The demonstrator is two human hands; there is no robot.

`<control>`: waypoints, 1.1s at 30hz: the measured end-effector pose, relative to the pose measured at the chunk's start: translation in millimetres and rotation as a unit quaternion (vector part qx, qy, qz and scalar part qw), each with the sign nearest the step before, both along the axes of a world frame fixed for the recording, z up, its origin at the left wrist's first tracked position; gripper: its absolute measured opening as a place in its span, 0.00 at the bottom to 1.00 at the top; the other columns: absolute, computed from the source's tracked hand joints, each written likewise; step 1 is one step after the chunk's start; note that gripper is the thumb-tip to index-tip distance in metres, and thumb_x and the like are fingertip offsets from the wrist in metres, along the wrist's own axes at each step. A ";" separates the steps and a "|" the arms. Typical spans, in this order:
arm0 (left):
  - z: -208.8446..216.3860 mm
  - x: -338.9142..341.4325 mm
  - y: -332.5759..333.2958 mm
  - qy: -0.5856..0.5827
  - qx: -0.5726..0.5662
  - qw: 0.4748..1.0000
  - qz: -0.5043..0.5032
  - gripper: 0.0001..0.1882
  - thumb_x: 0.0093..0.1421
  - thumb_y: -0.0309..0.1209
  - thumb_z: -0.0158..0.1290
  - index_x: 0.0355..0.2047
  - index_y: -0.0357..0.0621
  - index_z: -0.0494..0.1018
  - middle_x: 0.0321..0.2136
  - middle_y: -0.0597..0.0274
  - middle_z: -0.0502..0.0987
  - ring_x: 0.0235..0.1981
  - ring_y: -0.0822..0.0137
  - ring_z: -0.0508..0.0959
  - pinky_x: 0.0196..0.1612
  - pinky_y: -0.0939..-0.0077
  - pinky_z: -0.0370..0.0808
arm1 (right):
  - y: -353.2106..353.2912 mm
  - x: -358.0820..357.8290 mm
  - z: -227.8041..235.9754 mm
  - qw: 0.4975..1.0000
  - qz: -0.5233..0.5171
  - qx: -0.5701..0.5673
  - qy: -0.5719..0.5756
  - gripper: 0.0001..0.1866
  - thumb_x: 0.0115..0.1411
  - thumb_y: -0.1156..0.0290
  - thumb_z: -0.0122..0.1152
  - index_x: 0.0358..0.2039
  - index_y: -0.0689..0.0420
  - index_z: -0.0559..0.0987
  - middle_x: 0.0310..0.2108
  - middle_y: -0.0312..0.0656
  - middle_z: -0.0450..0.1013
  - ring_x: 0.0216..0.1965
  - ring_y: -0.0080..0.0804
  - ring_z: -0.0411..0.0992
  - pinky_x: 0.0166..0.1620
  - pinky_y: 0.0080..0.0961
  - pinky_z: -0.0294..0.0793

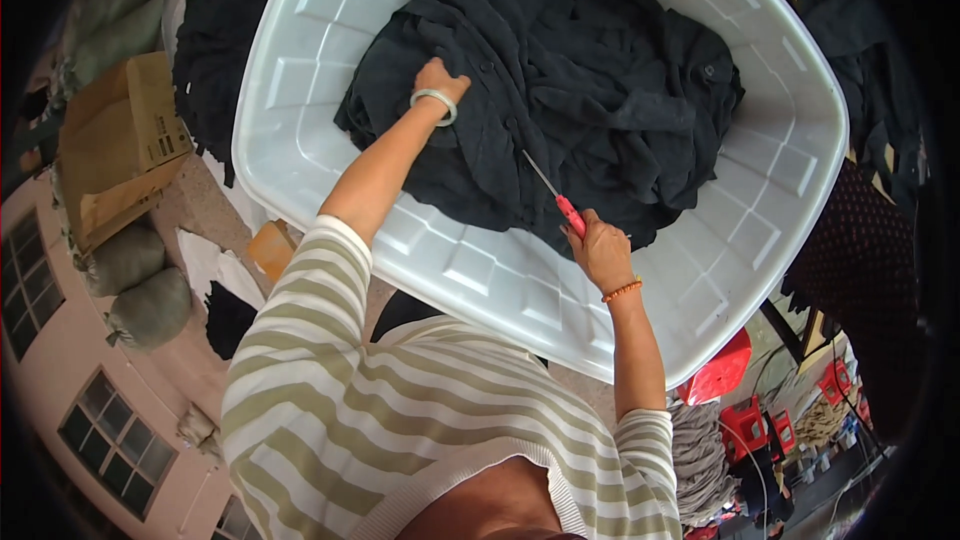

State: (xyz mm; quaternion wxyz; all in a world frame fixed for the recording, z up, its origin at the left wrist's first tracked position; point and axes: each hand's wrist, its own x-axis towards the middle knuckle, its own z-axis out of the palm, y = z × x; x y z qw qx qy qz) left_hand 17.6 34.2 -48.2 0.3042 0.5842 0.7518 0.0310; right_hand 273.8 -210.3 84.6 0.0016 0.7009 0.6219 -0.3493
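Observation:
A heap of black garments (620,90) with buttons fills the middle of a large white plastic tub (470,265). My left hand (440,82), with a pale bangle at the wrist, is closed on the cloth at the heap's left side; its fingertips are partly hidden. In my right hand (603,252), at the near edge of the heap, is a red-handled tool (568,208). Its thin metal shaft points up and left over the cloth. I cannot make out its exact kind. A beaded bracelet is on my right wrist.
Left of the tub are a black cloth pile (225,50), an open cardboard box (120,145) and stuffed sacks (150,300). Below right stand a red stool (720,368) and a grey cloth stack (700,450). Dark fabric (860,260) hangs at the right.

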 end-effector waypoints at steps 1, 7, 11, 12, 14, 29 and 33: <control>6.3 18.5 -7.8 -0.020 0.089 0.994 -0.053 0.23 0.40 0.39 0.60 0.31 0.32 0.73 0.35 0.38 0.77 0.40 0.48 0.78 0.44 0.64 0.73 | -0.2 2.4 2.7 1.000 -0.014 -0.017 -0.020 0.17 0.57 0.56 0.59 0.31 0.58 0.72 0.23 0.51 0.75 0.26 0.50 0.75 0.31 0.41 0.74; 159.5 35.4 -105.9 -0.450 -0.098 0.835 -0.300 0.16 0.48 0.29 0.56 0.36 0.33 0.72 0.30 0.52 0.78 0.34 0.68 0.78 0.40 0.73 0.73 | 0.4 23.8 -12.1 0.982 -0.157 -0.039 -0.098 0.14 0.58 0.59 0.57 0.32 0.58 0.72 0.24 0.55 0.75 0.29 0.55 0.75 0.34 0.46 0.74; 201.3 29.7 -156.1 -0.509 -0.140 0.722 -0.448 0.19 0.42 0.27 0.59 0.36 0.33 0.72 0.32 0.52 0.72 0.37 0.55 0.73 0.44 0.68 0.70 | -34.2 54.1 -65.8 0.977 0.055 0.189 -0.077 0.24 0.57 0.61 0.58 0.51 0.59 0.70 0.41 0.54 0.75 0.43 0.49 0.74 0.42 0.37 0.76; 208.9 33.5 -158.4 -0.509 -0.145 0.709 -0.466 0.19 0.40 0.27 0.59 0.35 0.34 0.73 0.32 0.53 0.71 0.38 0.54 0.72 0.46 0.66 0.69 | -31.4 45.5 -54.9 0.985 0.036 0.169 -0.021 0.27 0.57 0.58 0.57 0.54 0.58 0.68 0.47 0.52 0.69 0.49 0.47 0.68 0.48 0.36 0.68; 208.1 46.9 -149.2 -0.450 0.136 0.740 -0.481 0.21 0.36 0.28 0.60 0.35 0.37 0.74 0.34 0.55 0.69 0.40 0.53 0.70 0.47 0.62 0.67 | -22.7 24.4 -27.0 0.988 -0.002 0.132 0.085 0.35 0.57 0.52 0.56 0.61 0.56 0.62 0.59 0.49 0.59 0.60 0.43 0.56 0.61 0.35 0.52; 103.7 4.7 -175.1 -0.234 0.210 0.783 -0.536 0.42 0.55 0.37 0.60 0.66 0.50 0.50 0.64 0.55 0.57 0.61 0.56 0.64 0.64 0.60 0.59 | -9.3 -6.3 64.7 0.962 0.010 0.136 0.238 0.31 0.56 0.59 0.56 0.57 0.62 0.66 0.61 0.52 0.59 0.64 0.49 0.53 0.66 0.37 0.47; 107.5 1.2 -169.7 -0.409 -0.011 0.811 -0.418 0.42 0.53 0.30 0.61 0.65 0.49 0.52 0.60 0.57 0.63 0.59 0.57 0.66 0.60 0.61 0.66 | 2.9 18.1 106.2 0.961 0.062 0.055 0.263 0.26 0.54 0.60 0.57 0.51 0.61 0.73 0.56 0.54 0.65 0.61 0.51 0.58 0.65 0.37 0.52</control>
